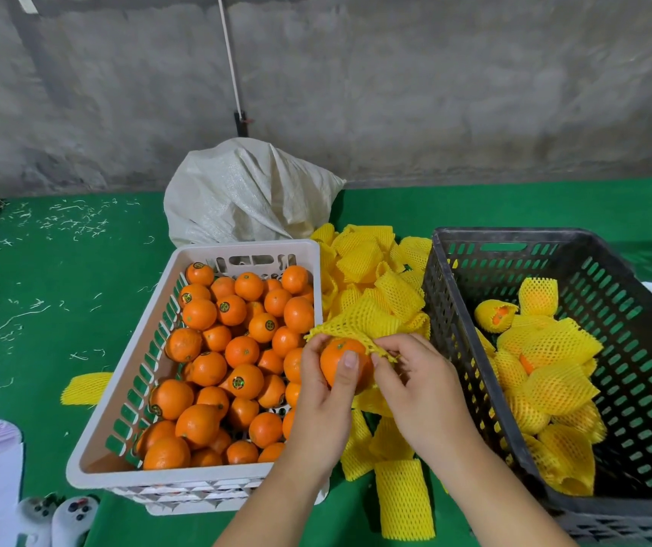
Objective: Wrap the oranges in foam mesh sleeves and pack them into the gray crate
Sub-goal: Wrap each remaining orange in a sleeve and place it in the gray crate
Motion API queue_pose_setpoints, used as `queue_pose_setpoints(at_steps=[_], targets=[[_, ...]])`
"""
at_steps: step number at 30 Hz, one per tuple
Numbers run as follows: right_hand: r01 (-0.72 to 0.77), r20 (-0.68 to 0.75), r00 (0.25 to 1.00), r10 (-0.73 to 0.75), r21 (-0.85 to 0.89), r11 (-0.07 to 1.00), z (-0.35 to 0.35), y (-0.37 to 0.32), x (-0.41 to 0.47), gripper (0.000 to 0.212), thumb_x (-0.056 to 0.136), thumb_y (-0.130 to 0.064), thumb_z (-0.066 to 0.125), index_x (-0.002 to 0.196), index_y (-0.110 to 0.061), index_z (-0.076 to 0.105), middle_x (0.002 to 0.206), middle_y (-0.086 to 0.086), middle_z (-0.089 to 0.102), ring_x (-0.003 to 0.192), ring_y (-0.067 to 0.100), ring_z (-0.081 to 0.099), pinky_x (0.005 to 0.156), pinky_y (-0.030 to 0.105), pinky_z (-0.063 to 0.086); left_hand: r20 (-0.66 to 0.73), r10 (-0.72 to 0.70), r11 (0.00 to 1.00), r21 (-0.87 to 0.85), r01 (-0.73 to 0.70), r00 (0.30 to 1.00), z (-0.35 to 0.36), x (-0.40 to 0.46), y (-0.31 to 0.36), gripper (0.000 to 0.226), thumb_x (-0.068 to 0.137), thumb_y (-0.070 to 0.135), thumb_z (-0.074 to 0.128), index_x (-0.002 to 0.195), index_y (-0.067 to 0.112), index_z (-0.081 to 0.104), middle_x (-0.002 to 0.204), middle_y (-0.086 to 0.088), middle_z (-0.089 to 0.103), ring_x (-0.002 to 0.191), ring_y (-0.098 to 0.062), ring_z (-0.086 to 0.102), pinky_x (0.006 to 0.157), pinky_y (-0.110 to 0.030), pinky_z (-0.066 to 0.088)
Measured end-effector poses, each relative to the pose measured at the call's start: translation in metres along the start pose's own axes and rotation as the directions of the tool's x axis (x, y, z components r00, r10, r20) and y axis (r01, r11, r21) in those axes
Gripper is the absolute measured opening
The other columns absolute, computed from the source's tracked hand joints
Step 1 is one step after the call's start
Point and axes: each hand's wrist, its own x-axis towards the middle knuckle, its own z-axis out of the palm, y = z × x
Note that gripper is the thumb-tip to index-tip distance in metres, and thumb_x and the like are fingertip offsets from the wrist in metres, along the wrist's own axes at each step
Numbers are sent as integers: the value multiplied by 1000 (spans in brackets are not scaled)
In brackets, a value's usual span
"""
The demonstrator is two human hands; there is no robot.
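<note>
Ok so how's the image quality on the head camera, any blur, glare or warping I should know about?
Head view: lighting is even and soft, with no harsh glare. Wide-angle distortion bows the gray crate and white crate outward near the edges. The left hand, right hand and held orange look sharp.

- green bench (60,329), strewn with pale fibre scraps (75,223)
- white crate (127,392) of oranges, left
- gray crate (632,349), right
- yellow foam mesh sleeves (371,270) heaped between the crates
- one sleeve (85,388) left of the white crate
- white sack (245,191) behind
</note>
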Motion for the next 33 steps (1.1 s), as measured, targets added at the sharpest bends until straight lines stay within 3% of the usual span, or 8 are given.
queue_pose_setpoints(at_steps=[3,6,9,13,20,24,28,33], targets=[[-37,-50,998,38,38,999,-2,-1,2,9,99,-29,62,100,-28,71,94,-16,63,83,6,62,68,21,48,115,-90,991,-83,100,989,-1,-6,1,55,78,68,72,125,64,43,136,3,60,112,-2,68,90,-25,55],[-30,-76,996,35,71,997,-7,-5,4,17,101,-33,58,87,-29,68,84,-13,62,80,7,61,63,15,43,47,-16,999,-47,18,999,-1,-6,-3,58,78,55,77,120,60,37,130,-4,61,102,-10,69,86,-29,57],[36,-76,997,-33,43,998,-8,-10,3,16,101,-32,59,91,-25,70,86,-15,62,85,8,62,66,15,45,-17,-10,999,-48,9,1000,2,-1,-3,73,79,54,80,134,61,33,129,10,66,112,-10,71,91,-36,61],[179,-7,984,-179,-31,983,-5,-12,-2,24,102,-41,55,100,-21,69,94,-17,56,87,9,59,69,22,48,-43,-73,977,-202,63,996,0,7,1,56,83,44,79,134,40,57,119,1,76,109,-22,75,81,-32,61],[126,48,991,-124,-42,991,6,-1,-13,37,96,-16,64,130,-31,57,120,-19,47,110,7,55,86,27,52,6,-212,903,-382,198,977,-1,4,0,40,100,28,60,137,14,53,83,-8,62,61,-18,54,56,-32,50],[112,-30,993,-112,-18,994,2,0,-10,37,93,-1,64,124,-21,64,116,-12,54,102,8,59,81,38,56,105,-83,960,-258,108,991,-8,4,-2,71,77,32,83,140,39,51,100,0,70,70,-18,62,61,-32,53],[110,-61,992,-112,-30,993,-4,-1,-8,25,91,-1,66,113,-14,66,108,-6,57,94,10,59,75,39,55,40,54,990,-135,-48,998,-5,4,-7,64,80,35,87,136,35,57,125,-2,73,115,-23,71,92,-36,60],[234,-64,968,-241,-104,967,0,-11,-20,25,92,-26,51,104,-11,67,98,-6,58,81,7,55,68,22,50,-202,49,986,-148,-80,978,-2,8,-6,46,81,32,75,124,26,63,107,3,77,99,-17,74,78,-21,58]])
